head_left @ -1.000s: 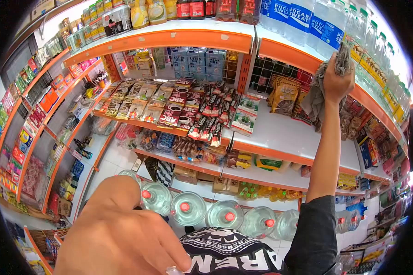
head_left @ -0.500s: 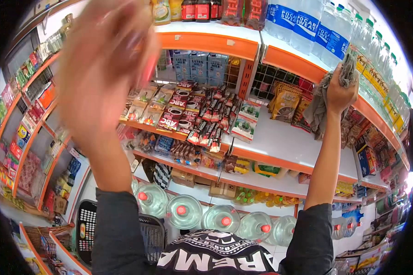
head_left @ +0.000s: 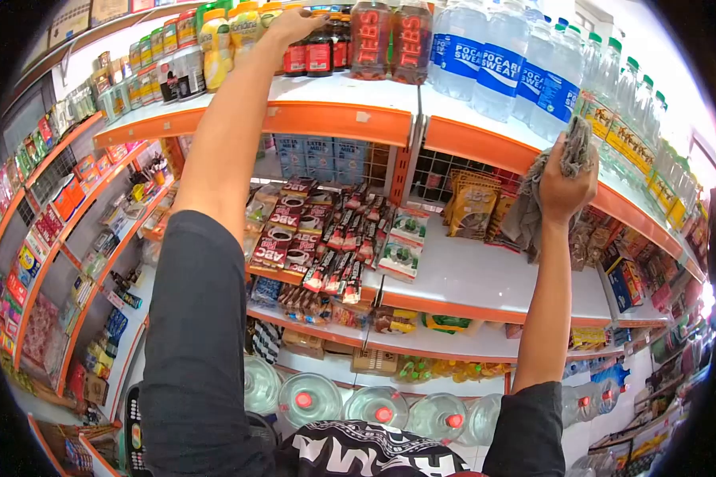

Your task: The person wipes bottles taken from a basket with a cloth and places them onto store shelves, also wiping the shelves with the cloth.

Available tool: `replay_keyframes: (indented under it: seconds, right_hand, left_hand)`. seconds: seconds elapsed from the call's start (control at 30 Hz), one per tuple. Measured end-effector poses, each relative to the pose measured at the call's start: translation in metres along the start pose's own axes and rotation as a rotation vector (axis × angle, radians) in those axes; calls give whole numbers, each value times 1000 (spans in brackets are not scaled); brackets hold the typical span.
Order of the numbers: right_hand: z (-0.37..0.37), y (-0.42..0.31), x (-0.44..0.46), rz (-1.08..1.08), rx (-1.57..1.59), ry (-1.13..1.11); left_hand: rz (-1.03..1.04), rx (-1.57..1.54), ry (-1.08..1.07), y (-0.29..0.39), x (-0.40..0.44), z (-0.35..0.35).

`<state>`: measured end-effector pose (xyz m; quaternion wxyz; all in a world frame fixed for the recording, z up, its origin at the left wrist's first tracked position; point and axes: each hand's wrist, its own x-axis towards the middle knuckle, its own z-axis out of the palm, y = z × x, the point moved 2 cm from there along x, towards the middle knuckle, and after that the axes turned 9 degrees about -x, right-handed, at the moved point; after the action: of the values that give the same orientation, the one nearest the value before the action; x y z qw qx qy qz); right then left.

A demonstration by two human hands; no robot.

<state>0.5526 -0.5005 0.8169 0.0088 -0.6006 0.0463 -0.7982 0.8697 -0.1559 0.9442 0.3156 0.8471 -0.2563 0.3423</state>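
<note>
My left hand is stretched out to the top shelf, its fingers closed around the cap end of a small dark bottle with a red label. That bottle stands upright among similar ones, beside yellow-labelled bottles and larger TEBS bottles. My right hand grips a crumpled grey cloth, which bunches above the fist and hangs down in front of the shelf edge. Just behind this hand stand clear bottles with blue Pocari Sweat labels.
An orange shelf edge runs across the front. Coffee sachets, white-and-green packs and yellow-brown packets lie on the shelf below. Large water jugs stand on the floor. Side shelving rises at the left.
My left hand, blurred close to the camera before, has moved forward to the bottles on the top shelf. My right hand keeps its grip on the cloth. The view has shifted slightly.
</note>
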Motion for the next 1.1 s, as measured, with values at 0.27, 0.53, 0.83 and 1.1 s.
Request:
replay_keyframes:
  seconds: [0.27, 0.53, 0.83, 1.1]
  right_hand:
    - [1, 1, -4, -9, -34, -6]
    - [1, 3, -6, -13, -29, 14]
    - [3, 5, -6, -48, -43, 36]
    - [4, 8, -7, -43, -59, 43]
  left_hand:
    - [-33, -114, -52, -9, 25, 26]
    - [30, -133, 259, -21, 36, 31]
    - [89, 68, 272, -16, 32, 26]
    - [109, -501, 431, 10, -11, -10]
